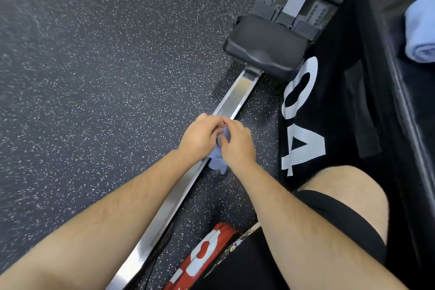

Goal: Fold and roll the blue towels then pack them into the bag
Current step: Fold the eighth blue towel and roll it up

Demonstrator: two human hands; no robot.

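A person's left hand (200,136) and right hand (237,146) close together on a small, crumpled blue cloth towel (216,160), held in the air over a brushed-metal rail (237,94) that runs diagonally across a dark rubber floor flecked with white (94,77). The towel sits bunched between the two palms, its upper part pinched by curled fingers and thumbs where the hands meet, while a loose tail of fabric hangs below the wrists. Both bare forearms reach forward from the bottom of the view and converge at the cloth, backs of the hands up, knuckles nearly touching. Farther along the rail stands a padded black seat (263,47) on a dark machine frame. To the right lies a black surface printed with large white figures (341,101), and beyond it, at the far right edge and well apart from the hands, a rolled pale-blue towel (419,30) rests on a dark ledge. A bare knee (341,186) in black shorts shows at lower right, beside a red-and-white printed item (202,256) on the floor near the bottom edge.
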